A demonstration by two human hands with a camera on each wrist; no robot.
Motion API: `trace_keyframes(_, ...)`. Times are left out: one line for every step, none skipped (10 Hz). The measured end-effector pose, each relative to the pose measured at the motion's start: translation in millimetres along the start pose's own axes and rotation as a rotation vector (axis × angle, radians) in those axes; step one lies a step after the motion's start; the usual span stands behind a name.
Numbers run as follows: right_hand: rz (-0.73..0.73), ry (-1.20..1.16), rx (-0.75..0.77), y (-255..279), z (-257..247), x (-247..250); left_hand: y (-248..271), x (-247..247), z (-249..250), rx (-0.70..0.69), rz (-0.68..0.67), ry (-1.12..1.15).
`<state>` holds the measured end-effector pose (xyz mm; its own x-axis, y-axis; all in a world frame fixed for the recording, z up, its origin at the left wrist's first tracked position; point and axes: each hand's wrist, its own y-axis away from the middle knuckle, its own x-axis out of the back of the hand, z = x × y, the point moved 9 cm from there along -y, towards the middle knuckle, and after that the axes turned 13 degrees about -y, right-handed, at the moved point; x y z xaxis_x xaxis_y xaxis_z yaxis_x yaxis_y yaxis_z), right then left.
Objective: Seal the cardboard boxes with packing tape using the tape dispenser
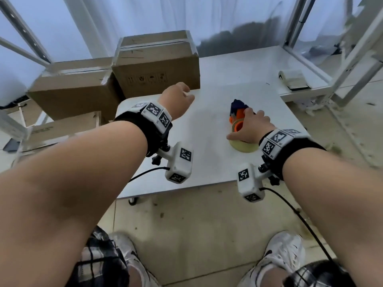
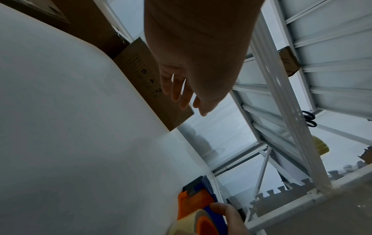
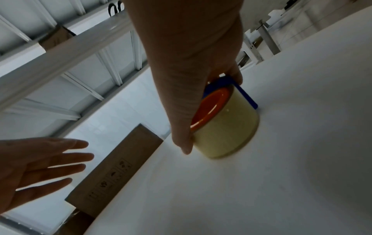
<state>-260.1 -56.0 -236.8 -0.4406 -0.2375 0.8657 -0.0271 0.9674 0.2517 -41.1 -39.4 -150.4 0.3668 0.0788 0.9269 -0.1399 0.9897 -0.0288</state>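
Note:
An orange and blue tape dispenser [image 1: 238,112] with a yellowish tape roll [image 1: 244,147] lies on the white table [image 1: 207,162]. My right hand [image 1: 242,125] grips it from above, the thumb against the roll [image 3: 225,127] and the fingers over the blue body. My left hand [image 1: 186,94] hovers with its fingers straight and spread, just in front of the near face of a taped cardboard box [image 1: 157,65] at the table's back left. In the right wrist view the left hand [image 3: 40,162] holds nothing. A second taped box [image 1: 72,90] sits lower, left of the first.
White metal racks [image 1: 352,59] stand at the right and back, with a small pale object [image 1: 293,79] on a low shelf. Scissors [image 2: 309,118] hang on the rack. The table's front edge [image 1: 186,190] is near my feet.

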Motion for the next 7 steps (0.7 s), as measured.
trace_keyframes(0.068,0.030,0.060,-27,-16,16,-28,-5,-5,-0.009,-0.016,-0.009)
trace_keyframes(0.157,-0.040,0.086,-55,-34,48,-53,-6,-9,-0.018,-0.012,0.009)
trace_keyframes(0.214,-0.109,0.107,-89,-47,68,-80,-9,-13,-0.001,-0.010,0.043)
trace_keyframes(0.174,-0.135,0.084,-117,-47,55,-100,-21,-22,0.014,-0.017,0.087)
trace_keyframes(0.148,-0.119,0.035,-134,-40,31,-110,-34,-37,0.047,-0.002,0.100)
trace_keyframes(0.129,-0.031,0.002,-143,-36,15,-117,-39,-57,0.108,-0.001,0.132)
trace_keyframes(0.137,0.047,0.001,-145,-42,19,-122,-29,-69,0.136,0.056,0.187)
